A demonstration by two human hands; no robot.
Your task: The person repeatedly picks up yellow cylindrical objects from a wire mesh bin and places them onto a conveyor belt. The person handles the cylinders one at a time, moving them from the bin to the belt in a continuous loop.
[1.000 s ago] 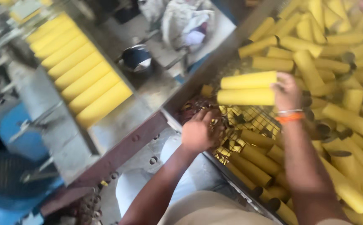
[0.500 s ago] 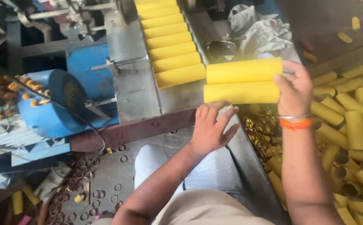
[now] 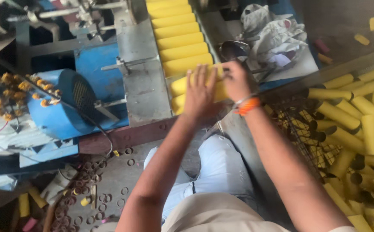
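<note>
A grey worktop (image 3: 146, 92) carries a tube row (image 3: 176, 36) at upper centre. The left hand (image 3: 200, 91) lies flat and open on two tubes (image 3: 179, 92), steadying them; the right hand (image 3: 236, 80) grips their end.

Both bare arms reach forward, close together. Left hand (image 3: 200, 92) lies flat, palm down, fingers (image 3: 197, 75) straight. Right hand (image 3: 237, 81), just beside it, curls its fingers; an orange band circles that wrist.

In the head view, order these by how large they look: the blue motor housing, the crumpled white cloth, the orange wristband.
1. Blue motor housing, largest.
2. Crumpled white cloth, slightly smaller; it lies farther from the camera, so this ranking is unsure.
3. Orange wristband on the right hand, clearly smallest.
</note>
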